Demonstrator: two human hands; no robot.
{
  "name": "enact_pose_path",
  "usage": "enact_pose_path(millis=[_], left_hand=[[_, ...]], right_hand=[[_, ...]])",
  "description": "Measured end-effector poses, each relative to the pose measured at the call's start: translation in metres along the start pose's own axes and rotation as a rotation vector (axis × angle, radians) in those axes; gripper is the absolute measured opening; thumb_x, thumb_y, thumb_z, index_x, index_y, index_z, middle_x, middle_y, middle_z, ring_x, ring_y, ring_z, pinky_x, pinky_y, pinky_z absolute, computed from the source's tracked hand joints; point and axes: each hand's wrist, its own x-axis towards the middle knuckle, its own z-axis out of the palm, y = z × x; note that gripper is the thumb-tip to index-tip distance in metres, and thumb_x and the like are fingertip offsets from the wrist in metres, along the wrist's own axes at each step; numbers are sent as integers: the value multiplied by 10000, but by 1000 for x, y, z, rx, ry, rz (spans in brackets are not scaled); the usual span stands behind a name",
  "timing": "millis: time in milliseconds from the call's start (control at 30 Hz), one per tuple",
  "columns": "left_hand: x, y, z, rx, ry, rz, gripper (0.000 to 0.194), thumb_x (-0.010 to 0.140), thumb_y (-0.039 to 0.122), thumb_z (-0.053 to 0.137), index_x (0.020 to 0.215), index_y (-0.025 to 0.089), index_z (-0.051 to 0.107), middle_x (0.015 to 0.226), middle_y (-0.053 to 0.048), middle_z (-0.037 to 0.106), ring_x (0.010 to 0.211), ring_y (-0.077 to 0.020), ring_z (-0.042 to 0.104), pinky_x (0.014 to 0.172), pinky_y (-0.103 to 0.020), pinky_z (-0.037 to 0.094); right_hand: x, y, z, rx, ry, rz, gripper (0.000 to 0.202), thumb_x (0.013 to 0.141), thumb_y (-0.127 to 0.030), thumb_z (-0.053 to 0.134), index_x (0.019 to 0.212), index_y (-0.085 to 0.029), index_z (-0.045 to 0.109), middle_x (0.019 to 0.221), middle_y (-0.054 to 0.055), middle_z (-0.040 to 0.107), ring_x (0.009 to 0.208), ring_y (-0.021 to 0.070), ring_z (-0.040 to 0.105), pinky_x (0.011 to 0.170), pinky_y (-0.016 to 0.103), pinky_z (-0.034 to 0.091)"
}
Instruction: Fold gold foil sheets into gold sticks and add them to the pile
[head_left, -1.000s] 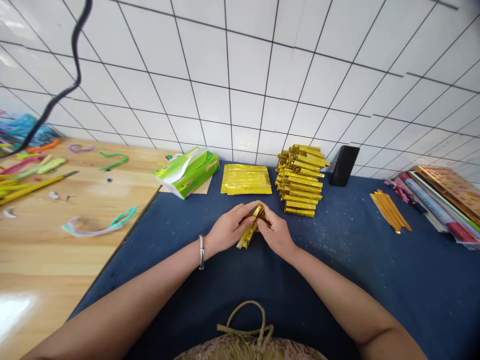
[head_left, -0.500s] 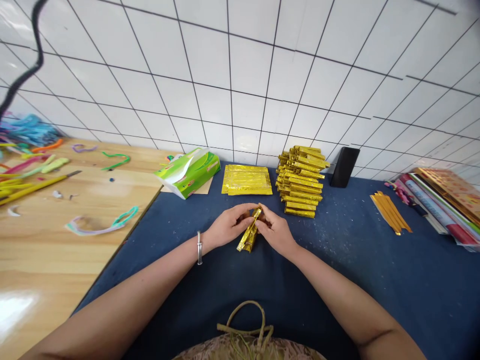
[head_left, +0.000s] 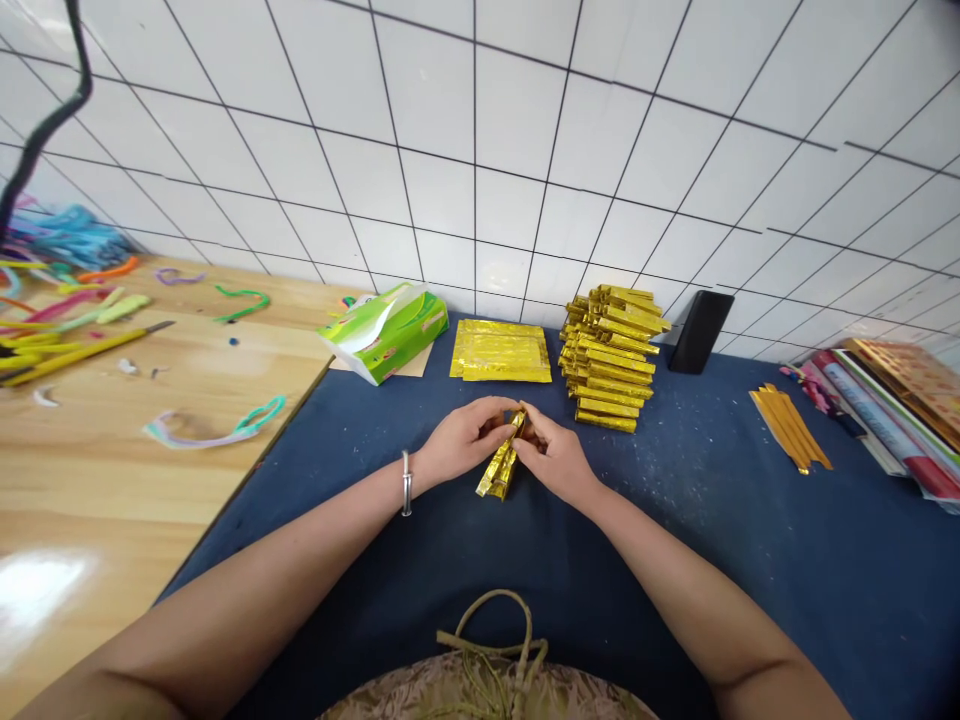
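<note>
Between my two hands is a folded strip of shiny gold foil paper (head_left: 498, 473), its lower end pointing toward me and spread into a narrow channel. My left hand (head_left: 474, 436) pinches it from the left, thumb along its upper part. From the right, my right hand (head_left: 553, 452) grips the same strip near its top, fingertips meeting those of the left. The far end of the strip is partly hidden by my fingers. Beyond my hands lie flat gold foil sheets (head_left: 501, 352), and to their right stands a pile of folded gold strips (head_left: 611, 355).
A green tissue pack (head_left: 390, 335) stands behind on the left. A black phone (head_left: 701, 332) leans against the tiled wall. Orange-gold strips (head_left: 791, 428) and stacked books or papers (head_left: 892, 420) lie right. Pipe cleaners (head_left: 217, 430) and a yellow pencil-like tool (head_left: 90, 355) lie on the wooden table.
The view has shifted slightly, so most things sit a little further right. Both hands keep their hold on the gold strip, with hardly any change in the fingers.
</note>
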Motion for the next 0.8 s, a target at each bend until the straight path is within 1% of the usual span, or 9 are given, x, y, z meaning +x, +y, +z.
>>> enact_pose_path(millis=[167, 367, 533, 800], left_hand=[[-1, 2, 1, 15, 36, -7, 279, 862, 278, 499, 1127, 199, 537, 856, -12, 577, 697, -108, 509, 663, -232, 424], [-2, 7, 1, 47, 40, -53, 242, 829, 246, 519, 1065, 199, 545, 782, 18, 566, 620, -89, 475, 595, -209, 395], [-3, 12, 1, 47, 53, -87, 211, 822, 227, 505, 1026, 196, 547, 724, 32, 547, 597, -85, 468, 568, -198, 375], [-3, 10, 4, 60, 74, -105, 202, 814, 211, 496, 1011, 201, 542, 673, 46, 512, 570, -80, 458, 548, -192, 359]], right_hand=[[-1, -4, -1, -19, -8, -9, 568, 805, -290, 551, 1352, -193, 430, 842, -6, 621, 708, 116, 559, 711, 250, 478], [-2, -7, 1, -2, -13, -18, 570, 815, -305, 541, 1359, -183, 419, 818, -6, 617, 686, 113, 554, 694, 240, 479], [-3, -4, 6, 16, 13, -18, 576, 818, -301, 536, 1367, -188, 403, 803, -14, 602, 681, 108, 553, 689, 235, 476], [-3, 0, 9, 16, 35, -11, 554, 824, -304, 534, 1354, -194, 416, 782, -22, 592, 679, 106, 548, 677, 229, 474]])
